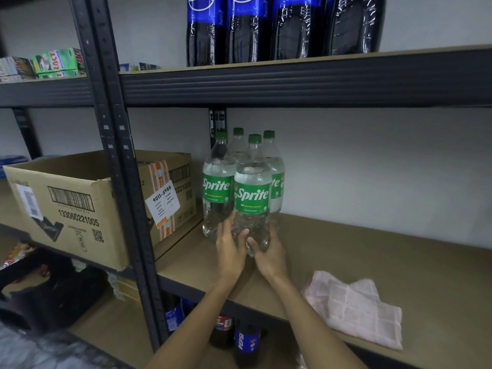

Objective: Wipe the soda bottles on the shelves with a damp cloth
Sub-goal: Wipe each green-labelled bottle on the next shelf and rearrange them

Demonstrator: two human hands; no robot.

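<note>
1. One clear plastic Sprite bottle point(252, 198), green label and cap: upright, in front of three like bottles point(218, 182) on the brown shelf board point(372, 257).
2. Held by left hand point(231, 249) and right hand point(269, 255), fingers wrapped round its base.
3. One pink checked cloth point(356, 304): crumpled on same shelf, right, apart from hands.

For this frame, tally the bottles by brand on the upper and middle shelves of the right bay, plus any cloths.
Sprite bottles, middle shelf: 4
Pepsi bottles, upper shelf: 4
Cloth: 1
Total: 9
</note>
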